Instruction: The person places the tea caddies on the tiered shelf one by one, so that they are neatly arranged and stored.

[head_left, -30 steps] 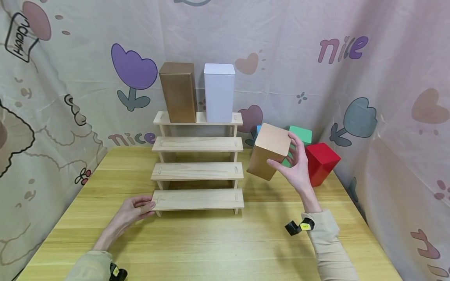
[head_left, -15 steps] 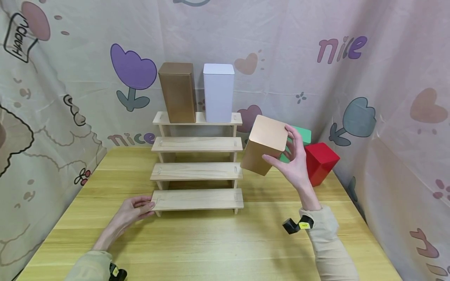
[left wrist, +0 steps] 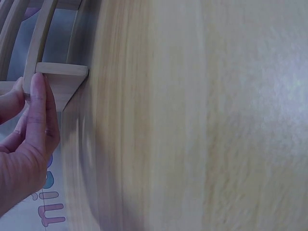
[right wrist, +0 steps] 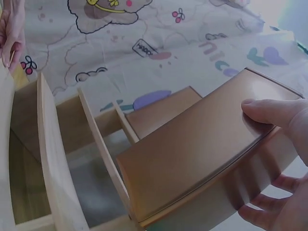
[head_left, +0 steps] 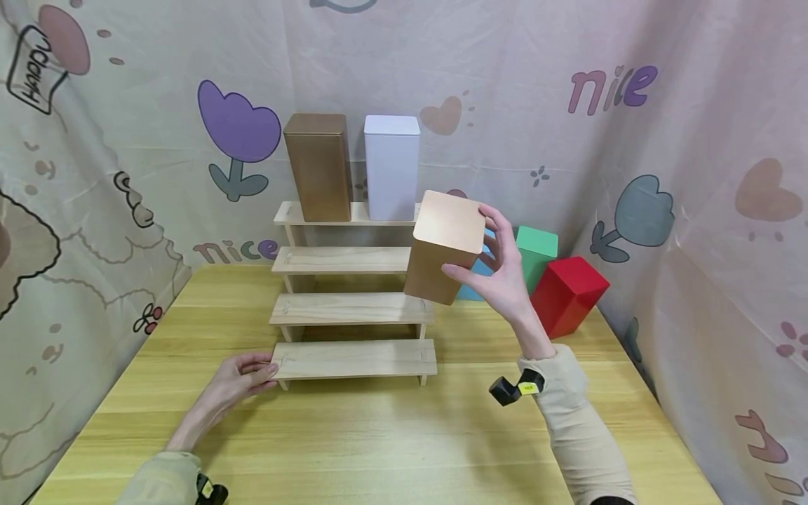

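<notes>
My right hand (head_left: 501, 277) grips a gold rectangular tin (head_left: 445, 245) between thumb and fingers, tilted and raised beside the right side of a tiered wooden stand (head_left: 353, 359). In the right wrist view the thumb lies on one face of the tin (right wrist: 207, 144) and the fingertips on another. My left hand (head_left: 236, 382) pinches the left end of the stand's lowest step; the left wrist view shows its thumb and fingers on the wood (left wrist: 62, 70). A brown-gold tin (head_left: 320, 172) and a white tin (head_left: 393, 168) stand upright on the top step.
At the right back of the wooden table (head_left: 353, 442) are a green tin (head_left: 536, 245), a red tin (head_left: 568, 298) and a blue tin (head_left: 473, 284), the blue one partly behind my right hand. A printed curtain (head_left: 505, 84) hangs behind and along both sides.
My right hand has carried the gold tin left and upward toward the stand, uncovering more of the blue and green tins. The left hand has stayed on the lowest step.
</notes>
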The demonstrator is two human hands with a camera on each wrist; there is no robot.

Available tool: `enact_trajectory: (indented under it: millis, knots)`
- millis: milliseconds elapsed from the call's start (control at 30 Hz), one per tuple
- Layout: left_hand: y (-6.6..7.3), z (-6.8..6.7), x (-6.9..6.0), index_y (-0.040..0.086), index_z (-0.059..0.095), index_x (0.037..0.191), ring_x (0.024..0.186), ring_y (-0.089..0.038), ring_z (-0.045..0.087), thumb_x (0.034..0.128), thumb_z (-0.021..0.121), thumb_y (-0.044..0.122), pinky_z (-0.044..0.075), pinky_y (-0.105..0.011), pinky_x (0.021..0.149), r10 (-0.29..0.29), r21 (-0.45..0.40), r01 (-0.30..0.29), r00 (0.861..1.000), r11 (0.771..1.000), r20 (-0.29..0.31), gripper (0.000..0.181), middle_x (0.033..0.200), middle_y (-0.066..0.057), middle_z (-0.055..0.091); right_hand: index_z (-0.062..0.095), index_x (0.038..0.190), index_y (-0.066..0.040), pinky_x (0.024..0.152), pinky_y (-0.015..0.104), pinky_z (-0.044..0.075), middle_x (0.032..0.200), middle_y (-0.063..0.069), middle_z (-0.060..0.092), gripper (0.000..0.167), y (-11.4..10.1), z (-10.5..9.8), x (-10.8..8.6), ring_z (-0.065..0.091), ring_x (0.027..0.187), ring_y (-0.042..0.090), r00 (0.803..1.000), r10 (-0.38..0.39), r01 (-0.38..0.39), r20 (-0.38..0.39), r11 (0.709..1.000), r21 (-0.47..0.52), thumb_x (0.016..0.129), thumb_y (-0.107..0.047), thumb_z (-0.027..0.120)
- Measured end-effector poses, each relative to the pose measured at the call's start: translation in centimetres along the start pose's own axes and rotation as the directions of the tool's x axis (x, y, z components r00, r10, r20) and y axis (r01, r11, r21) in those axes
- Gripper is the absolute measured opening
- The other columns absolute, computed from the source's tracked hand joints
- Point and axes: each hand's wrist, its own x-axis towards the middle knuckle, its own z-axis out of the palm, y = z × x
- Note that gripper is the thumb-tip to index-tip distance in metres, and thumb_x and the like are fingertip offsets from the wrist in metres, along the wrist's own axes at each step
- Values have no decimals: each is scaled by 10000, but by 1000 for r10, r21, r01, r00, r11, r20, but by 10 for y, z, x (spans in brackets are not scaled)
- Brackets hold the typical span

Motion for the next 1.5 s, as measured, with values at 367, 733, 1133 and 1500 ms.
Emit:
enact_trajectory:
  millis: [367,733,1133,1500]
  knots:
    - [-1,0,0,-260,315,1385,869,-58,680,997,580,1,649,-197,853,0,-13,0,1000,1000,-1,538,972,28,652,351,1528,-256,1051,495,528,1461,63,477,922,-4,31,27,557,1239,264,994,6,-12,107,999,52,778,-18,831]
    - [-1,-1,0,-261,311,1385,868,-56,675,996,583,2,649,-199,858,5,-30,-5,1000,1000,6,542,970,28,641,352,1522,-231,1108,454,525,1446,95,447,933,-5,66,46,575,1231,270,984,8,-34,177,989,146,762,36,822]
    - [-1,0,0,-267,296,1395,873,-53,675,996,583,-2,649,-203,863,8,-36,-8,1000,999,1,559,978,27,640,332,1526,-235,1124,473,528,1390,117,439,941,-2,106,63,574,1202,277,970,11,-56,241,982,180,771,14,836]
    - [-1,-1,-1,-261,306,1396,873,-56,677,1002,581,11,651,-208,859,11,-19,-11,1000,1000,6,552,978,32,648,329,1534,-196,1026,408,566,1350,123,444,951,5,138,71,570,1128,231,966,11,-70,256,972,224,761,30,836]
